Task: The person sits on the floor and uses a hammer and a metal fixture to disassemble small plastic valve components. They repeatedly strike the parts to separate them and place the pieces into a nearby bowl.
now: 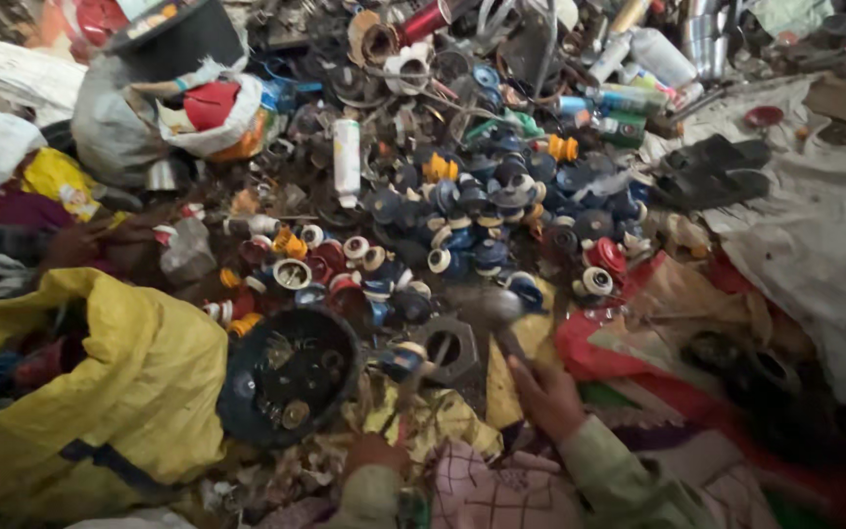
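1. Head view looks down on a heap of caps (462, 225) — blue, red, white, orange — spread across mid-frame.
2. Right hand (543, 397) sits lower centre-right, fingers clenched on the handle of a hammer (490, 306); the blurred grey head lies up and left of the knuckles, so the long axis runs from lower right to upper left.
3. Left hand (376, 453) sits at bottom centre, pinching a thin rod (411, 377) that rises towards a small blue piece (405, 358); how tightly the fingers close I cannot tell.
4. Hex block (447, 348) with a round hole lies just right of that piece and directly under the hammer head — the right hand is the nearer one to it.
5. Dark round tub (291, 377) holding small metal bits sits just left of the left hand; yellow sack (129, 382) crowds the lower left.
6. Open room is scarce — cloth (815, 235) at right, sandals (717, 171) in the upper right.
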